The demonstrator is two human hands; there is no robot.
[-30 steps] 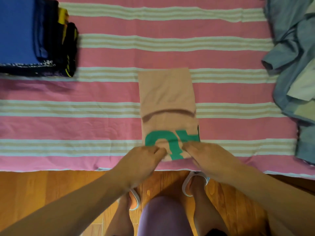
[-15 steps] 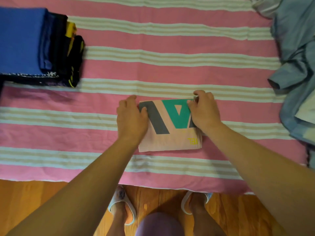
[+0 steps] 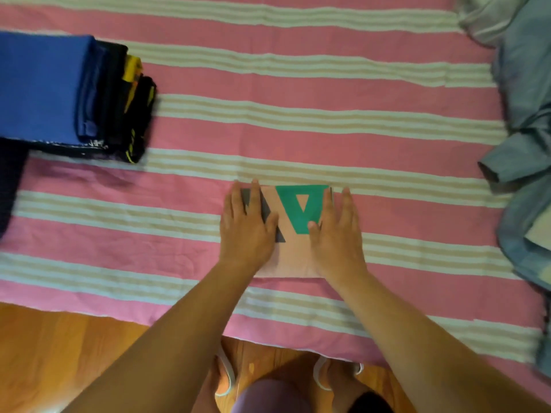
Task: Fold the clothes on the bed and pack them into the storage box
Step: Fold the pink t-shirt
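Observation:
A peach shirt (image 3: pixel 293 257) with green and grey lettering lies folded into a small rectangle on the pink striped bed sheet (image 3: pixel 298 126), near its front edge. My left hand (image 3: pixel 246 228) lies flat on the shirt's left side, fingers straight. My right hand (image 3: pixel 335 231) presses flat on its right side, fingers straight and partly over the sheet. No storage box is in view.
A stack of folded clothes (image 3: pixel 68 96), blue on top with dark and yellow pieces, sits at the back left. Unfolded blue-grey clothes (image 3: pixel 524 138) are heaped along the right edge. Wooden floor (image 3: pixel 59 353) and my slippered feet lie below the bed's edge.
The long shirt was folded over away from me into a compact rectangle. Both hands let go of its edge and now lie flat on top of it.

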